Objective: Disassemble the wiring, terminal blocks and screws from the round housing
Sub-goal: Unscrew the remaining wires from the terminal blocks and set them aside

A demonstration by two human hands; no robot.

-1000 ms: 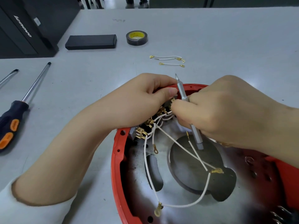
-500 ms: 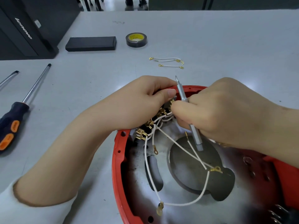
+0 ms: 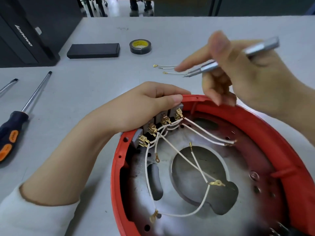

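Round housing [image 3: 265, 133]: red rim, scorched grey metal floor with a large cut-out, lying on the table [image 3: 187, 31]. White wires [image 3: 185, 160] with brass lugs run from a row of terminal blocks [image 3: 162, 120] at the rim, directly beneath the left hand's [image 3: 136, 109] curled fingers, which grip that rim. Right hand [image 3: 242, 74], raised beyond the rim, pinches a grey screwdriver [image 3: 238, 58], index finger extended.
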